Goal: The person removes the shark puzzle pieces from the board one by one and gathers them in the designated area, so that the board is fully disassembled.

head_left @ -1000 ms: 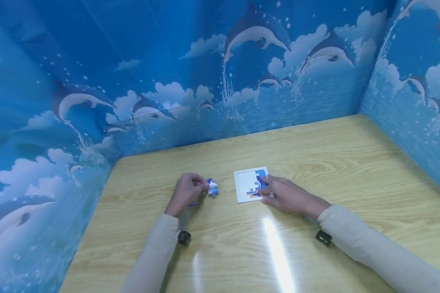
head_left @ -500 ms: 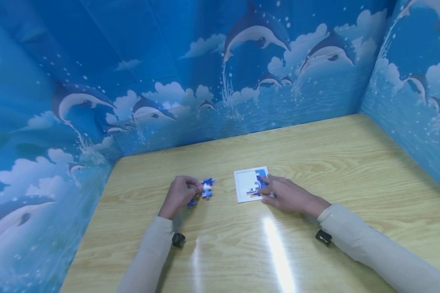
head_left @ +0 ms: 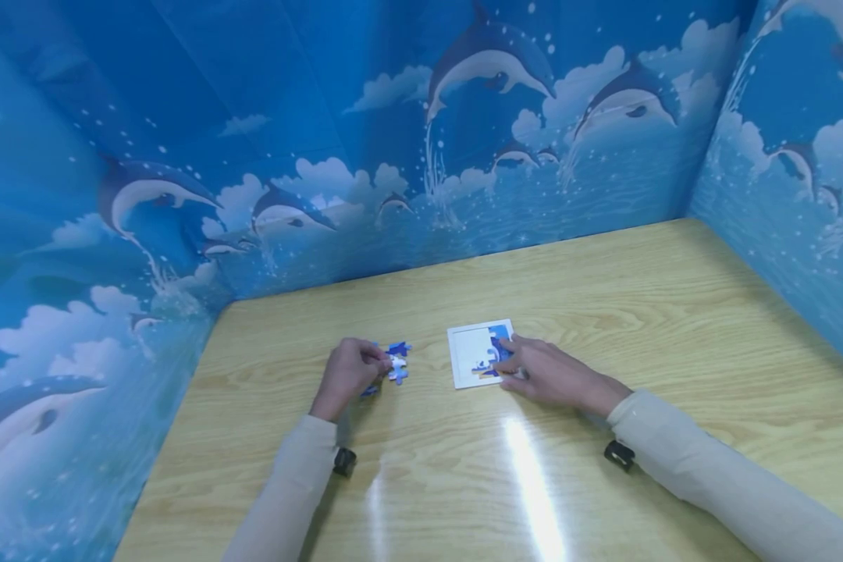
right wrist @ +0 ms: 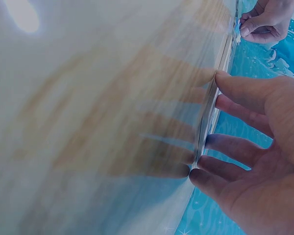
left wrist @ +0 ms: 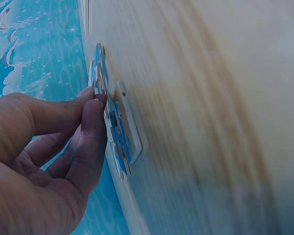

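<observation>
My left hand (head_left: 347,376) is over a small cluster of loose jigsaw pieces, left of the puzzle tray. Between thumb and forefinger it pinches a blue-and-white jigsaw piece (head_left: 398,372), seen nearly edge-on in the left wrist view. Beside it lie a dark blue piece (head_left: 399,348) and another blue piece (head_left: 369,389), partly hidden by the hand. The square white-framed puzzle tray (head_left: 467,353) holds joined pieces along its right side. My right hand (head_left: 553,373) rests spread on that side, its fingertips touching tray and pieces and covering some of them.
A wood-grain table (head_left: 267,476) carries everything, with a bright light reflection in front of the tray. A blue dolphin-print backdrop (head_left: 365,140) stands along the back, left and right edges. Each wrist wears a small black camera, such as the left one (head_left: 345,462).
My left hand has drawn back left from its earlier spot, the blue-and-white piece shifting left with it, then edged slightly right. The right hand and tray have stayed put.
</observation>
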Demonstrator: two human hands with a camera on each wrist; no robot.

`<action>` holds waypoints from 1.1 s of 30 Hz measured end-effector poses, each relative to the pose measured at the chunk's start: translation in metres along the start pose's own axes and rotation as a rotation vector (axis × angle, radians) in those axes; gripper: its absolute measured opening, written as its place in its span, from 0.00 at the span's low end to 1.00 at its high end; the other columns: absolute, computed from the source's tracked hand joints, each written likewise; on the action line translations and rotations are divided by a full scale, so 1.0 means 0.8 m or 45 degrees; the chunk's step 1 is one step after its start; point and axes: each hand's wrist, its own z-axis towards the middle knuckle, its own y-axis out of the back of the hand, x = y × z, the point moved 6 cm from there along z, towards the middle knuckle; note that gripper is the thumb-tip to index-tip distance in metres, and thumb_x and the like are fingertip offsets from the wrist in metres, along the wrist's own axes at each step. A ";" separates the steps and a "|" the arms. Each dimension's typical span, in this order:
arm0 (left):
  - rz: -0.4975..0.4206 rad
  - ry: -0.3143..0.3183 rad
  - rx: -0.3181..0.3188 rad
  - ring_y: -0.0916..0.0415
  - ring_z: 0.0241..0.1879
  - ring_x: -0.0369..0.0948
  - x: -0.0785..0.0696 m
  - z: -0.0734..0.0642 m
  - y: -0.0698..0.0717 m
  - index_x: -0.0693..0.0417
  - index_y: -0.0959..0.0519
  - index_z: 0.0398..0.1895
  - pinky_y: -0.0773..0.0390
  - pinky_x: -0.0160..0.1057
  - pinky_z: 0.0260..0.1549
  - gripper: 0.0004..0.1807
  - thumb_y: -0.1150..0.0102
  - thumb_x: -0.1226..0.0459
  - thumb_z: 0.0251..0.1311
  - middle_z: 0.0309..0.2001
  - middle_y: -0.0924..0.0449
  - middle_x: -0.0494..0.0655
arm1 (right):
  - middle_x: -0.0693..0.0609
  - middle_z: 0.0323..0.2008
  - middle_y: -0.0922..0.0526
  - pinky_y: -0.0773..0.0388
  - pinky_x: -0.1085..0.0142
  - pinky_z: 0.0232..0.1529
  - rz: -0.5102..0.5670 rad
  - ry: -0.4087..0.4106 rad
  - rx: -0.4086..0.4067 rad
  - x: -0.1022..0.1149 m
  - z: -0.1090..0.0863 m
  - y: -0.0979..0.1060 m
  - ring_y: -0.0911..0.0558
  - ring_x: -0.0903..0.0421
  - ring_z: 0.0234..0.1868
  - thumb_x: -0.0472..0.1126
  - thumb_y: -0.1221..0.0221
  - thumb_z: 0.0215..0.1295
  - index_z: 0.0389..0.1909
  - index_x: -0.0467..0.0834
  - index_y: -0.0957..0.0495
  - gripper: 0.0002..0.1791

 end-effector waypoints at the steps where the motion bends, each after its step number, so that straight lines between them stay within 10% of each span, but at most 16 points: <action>1: 0.005 -0.002 -0.001 0.21 0.27 0.40 -0.001 0.000 0.000 0.56 0.13 0.30 0.23 0.37 0.28 0.03 0.27 0.66 0.57 0.26 0.15 0.44 | 0.31 0.70 0.34 0.42 0.38 0.68 -0.005 0.006 0.000 0.000 0.000 0.000 0.39 0.29 0.72 0.41 0.34 0.67 0.53 0.37 0.17 0.17; 18: 0.075 0.005 -0.010 0.20 0.31 0.40 -0.002 0.002 0.001 0.53 0.12 0.31 0.20 0.40 0.34 0.02 0.27 0.64 0.58 0.31 0.14 0.43 | 0.32 0.70 0.35 0.42 0.38 0.69 0.000 -0.005 0.011 -0.001 0.000 -0.001 0.40 0.30 0.72 0.41 0.34 0.68 0.54 0.37 0.17 0.18; 33: 0.101 -0.146 0.064 0.20 0.29 0.38 -0.056 0.006 -0.036 0.54 0.11 0.35 0.19 0.38 0.33 0.04 0.27 0.64 0.58 0.31 0.14 0.43 | 0.30 0.69 0.34 0.41 0.37 0.68 -0.001 0.011 0.007 0.000 -0.001 0.000 0.39 0.28 0.71 0.40 0.35 0.68 0.53 0.36 0.17 0.16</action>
